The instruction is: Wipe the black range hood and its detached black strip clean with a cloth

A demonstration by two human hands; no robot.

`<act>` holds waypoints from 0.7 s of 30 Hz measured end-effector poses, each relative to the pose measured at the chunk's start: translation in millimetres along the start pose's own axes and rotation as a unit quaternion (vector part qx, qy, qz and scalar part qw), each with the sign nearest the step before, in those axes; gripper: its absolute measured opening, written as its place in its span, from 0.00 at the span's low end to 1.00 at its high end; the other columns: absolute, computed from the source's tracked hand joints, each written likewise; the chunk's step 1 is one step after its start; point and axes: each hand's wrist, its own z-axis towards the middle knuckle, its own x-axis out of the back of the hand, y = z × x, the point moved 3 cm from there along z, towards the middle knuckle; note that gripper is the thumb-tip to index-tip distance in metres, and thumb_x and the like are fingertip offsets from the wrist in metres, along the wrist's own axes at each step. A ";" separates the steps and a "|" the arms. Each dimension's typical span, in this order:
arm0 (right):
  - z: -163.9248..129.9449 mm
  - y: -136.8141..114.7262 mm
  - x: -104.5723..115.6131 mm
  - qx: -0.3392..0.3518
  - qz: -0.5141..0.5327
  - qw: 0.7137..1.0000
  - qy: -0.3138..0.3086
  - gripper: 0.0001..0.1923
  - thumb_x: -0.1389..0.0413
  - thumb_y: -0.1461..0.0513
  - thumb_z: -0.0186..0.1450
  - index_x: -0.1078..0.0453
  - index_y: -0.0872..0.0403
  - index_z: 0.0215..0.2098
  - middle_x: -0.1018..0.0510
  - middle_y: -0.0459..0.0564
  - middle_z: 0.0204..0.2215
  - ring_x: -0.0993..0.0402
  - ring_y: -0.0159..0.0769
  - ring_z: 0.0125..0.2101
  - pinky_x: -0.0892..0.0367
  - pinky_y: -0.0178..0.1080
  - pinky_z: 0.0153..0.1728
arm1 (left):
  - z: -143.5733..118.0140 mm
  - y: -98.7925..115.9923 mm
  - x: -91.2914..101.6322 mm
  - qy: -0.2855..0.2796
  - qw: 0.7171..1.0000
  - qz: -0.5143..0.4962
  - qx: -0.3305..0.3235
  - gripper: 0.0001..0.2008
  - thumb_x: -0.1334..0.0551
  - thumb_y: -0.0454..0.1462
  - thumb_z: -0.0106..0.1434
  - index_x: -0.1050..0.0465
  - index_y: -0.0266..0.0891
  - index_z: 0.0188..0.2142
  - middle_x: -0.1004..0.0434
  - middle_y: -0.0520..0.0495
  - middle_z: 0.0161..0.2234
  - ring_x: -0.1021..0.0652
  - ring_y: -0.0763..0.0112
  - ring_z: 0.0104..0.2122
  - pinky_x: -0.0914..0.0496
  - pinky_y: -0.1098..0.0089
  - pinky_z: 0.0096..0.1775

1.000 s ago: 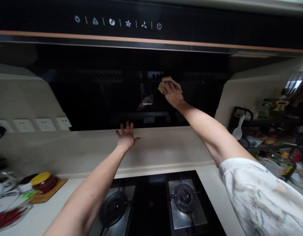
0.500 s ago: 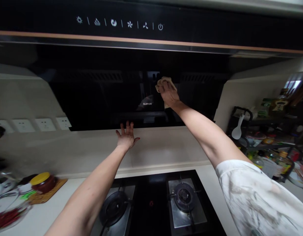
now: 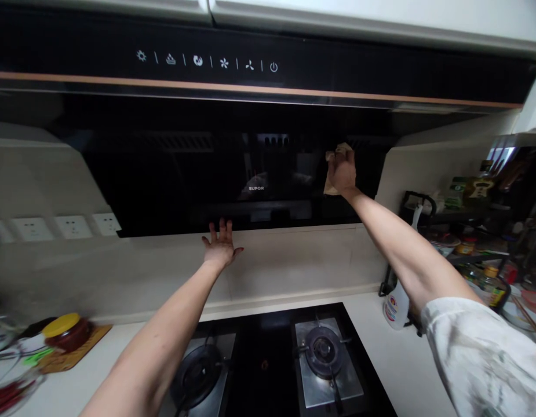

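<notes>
A glossy black range hood (image 3: pixel 185 179) fills the middle of the view, with a row of touch icons along its upper band. My right hand (image 3: pixel 343 172) presses a tan cleaning cloth (image 3: pixel 332 184) against the right part of its slanted glass panel. The cloth is bunched under the fingers and hangs out below the palm. At the lower edge of the panel, my left hand (image 3: pixel 221 248) lies with fingers spread, fingertips on the black glass and palm over the wall. It holds nothing.
Below is a black gas hob (image 3: pixel 268 336) with two burners. A white spray bottle (image 3: pixel 397 307) stands right of it, near a crowded condiment rack (image 3: pixel 459 217). To the left are a yellow-lidded jar (image 3: pixel 65 332) and wall sockets (image 3: pixel 73 226). White cabinets (image 3: pixel 358 17) hang overhead.
My right hand has moved the cloth rightward across the glass panel. My left hand stays at the panel's lower edge. The view has shifted, bringing the cabinets and spray bottle into sight.
</notes>
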 end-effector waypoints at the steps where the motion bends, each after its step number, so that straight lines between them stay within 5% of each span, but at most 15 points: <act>1: 5.7 -3.6 4.4 -0.018 0.018 1.000 0.017 0.24 0.54 0.56 0.75 0.35 0.56 0.64 0.35 0.64 0.61 0.34 0.48 0.60 0.35 0.47 0.58 | -0.4 0.3 0.9 0.003 1.000 0.002 -0.002 0.48 0.44 0.53 0.71 0.68 0.29 0.75 0.73 0.32 0.75 0.59 0.30 0.72 0.42 0.36 0.63; 4: 21.2 -17.6 14.0 -0.090 0.068 0.992 0.055 0.23 0.53 0.56 0.74 0.35 0.58 0.63 0.32 0.64 0.58 0.30 0.47 0.56 0.34 0.46 0.56 | -1.3 0.3 2.3 0.008 1.000 0.000 -0.003 0.48 0.45 0.53 0.71 0.69 0.29 0.75 0.73 0.30 0.75 0.59 0.30 0.72 0.40 0.36 0.62; 11: 12.4 -23.7 -12.9 -0.211 0.080 0.974 -0.017 0.24 0.46 0.53 0.72 0.33 0.53 0.62 0.27 0.62 0.55 0.27 0.49 0.51 0.31 0.53 0.52 | -0.2 -0.5 1.1 -0.006 1.000 -0.004 0.001 0.48 0.45 0.54 0.71 0.70 0.30 0.75 0.73 0.30 0.75 0.60 0.31 0.72 0.39 0.37 0.62; 16: 18.0 -22.2 -9.3 -0.201 0.104 0.974 -0.027 0.21 0.50 0.50 0.74 0.28 0.55 0.56 0.23 0.60 0.51 0.25 0.49 0.51 0.31 0.50 0.52 | -0.5 0.7 2.2 0.002 1.000 -0.013 0.005 0.47 0.43 0.53 0.71 0.67 0.31 0.75 0.73 0.30 0.75 0.60 0.32 0.72 0.38 0.39 0.62; 21: 26.3 -37.7 9.8 -0.112 0.135 0.985 -0.005 0.21 0.58 0.57 0.76 0.32 0.58 0.58 0.21 0.60 0.50 0.24 0.44 0.55 0.31 0.43 0.55 | -0.3 0.6 0.8 0.002 1.000 -0.012 0.004 0.49 0.43 0.53 0.71 0.68 0.29 0.75 0.75 0.31 0.75 0.60 0.31 0.72 0.36 0.40 0.61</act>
